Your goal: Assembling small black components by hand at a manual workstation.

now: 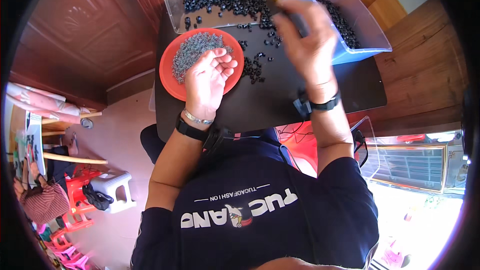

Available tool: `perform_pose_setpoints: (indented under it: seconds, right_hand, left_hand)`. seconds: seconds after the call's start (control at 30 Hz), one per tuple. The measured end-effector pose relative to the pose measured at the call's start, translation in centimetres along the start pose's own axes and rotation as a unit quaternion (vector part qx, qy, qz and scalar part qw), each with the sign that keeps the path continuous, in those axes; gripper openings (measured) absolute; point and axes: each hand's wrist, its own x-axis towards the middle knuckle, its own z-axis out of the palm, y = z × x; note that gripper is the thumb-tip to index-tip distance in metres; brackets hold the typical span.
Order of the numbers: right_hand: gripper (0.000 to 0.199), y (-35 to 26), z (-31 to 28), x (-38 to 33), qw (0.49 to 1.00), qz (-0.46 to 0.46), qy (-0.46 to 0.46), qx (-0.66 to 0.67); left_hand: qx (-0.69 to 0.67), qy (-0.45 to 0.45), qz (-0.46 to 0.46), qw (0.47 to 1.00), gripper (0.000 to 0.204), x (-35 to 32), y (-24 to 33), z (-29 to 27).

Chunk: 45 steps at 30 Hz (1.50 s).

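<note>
Small grey metallic-looking pieces (pixel 186 55) are apparently being picked by the half-curled left hand (pixel 206 79); fine pinching is seemingly being required next; its grip and the blurred right hand's (pixel 314 37) cannot be told.

Head-worn, left of a side-by-side fisheye pair. Looking steeply down over dark shirt (pixel 260 175), close above left hand (pixel 210 80), right hand (pixel 311 42) and table (pixel 270 102); wide enough to catch floor (pixel 125 137) at left, curving straight edges near rim.
</note>
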Motion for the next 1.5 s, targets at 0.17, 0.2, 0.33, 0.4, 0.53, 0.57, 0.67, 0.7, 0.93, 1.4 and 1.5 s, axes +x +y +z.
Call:
perform_pose_setpoints:
  seconds: [0.17,0.2,0.33,0.4,0.53,0.57,0.67,0.7,0.93,1.4,1.5]
  right_hand:
    - [0.02,3.2,-2.4,3.0,0.97,0.014,0.116,-0.212]
    - [0.02,3.2,-2.5,3.0,0.97,0.012,0.115,-0.212]
    - [0.014,3.4,-1.4,2.4,0.997,0.016,0.013,-0.075]
    - [0.013,3.8,0.5,1.6,0.994,0.056,-0.084,-0.038]
    - [0.013,7.1,3.7,-0.8,0.979,0.08,-0.187,-0.011]
    - [0.013,7.8,4.0,-1.4,0.967,0.114,-0.226,-0.039]
    - [0.014,9.6,4.8,-2.7,0.937,0.16,-0.297,-0.093]
    - [0.015,9.8,5.1,-2.9,0.922,0.171,-0.328,-0.118]
    - [0.019,11.1,7.4,-4.9,0.922,0.178,-0.334,-0.086]
    - [0.018,9.9,8.5,-4.8,0.922,0.023,-0.385,0.025]
    - [0.016,10.4,7.9,-4.3,0.95,0.051,-0.305,0.03]
  left_hand:
    - [-0.02,0.01,0.002,1.0,0.021,0.2,0.1,0.0]
    - [-0.022,0.01,0.002,1.0,0.021,0.2,0.1,0.0]
    - [-0.014,0.019,0.0,1.0,0.02,0.3,0.1,0.0]
    - [-0.014,0.023,-0.001,1.0,0.02,0.3,0.2,-0.2]
    - [-0.018,0.023,0.001,1.0,0.019,0.3,0.2,-0.1]
    - [-0.02,0.02,0.004,1.0,0.019,0.3,0.2,-0.1]
    - [-0.021,0.01,0.007,1.0,0.018,0.3,0.2,0.0]
    - [-0.021,0.011,0.006,1.0,0.018,0.2,0.2,0.0]
    - [-0.021,0.018,0.002,1.0,0.019,0.0,0.3,0.0]
    - [-0.019,0.012,-0.008,1.0,0.019,0.1,0.3,-0.1]
    - [-0.023,0.008,-0.005,1.0,0.02,0.0,0.4,0.0]
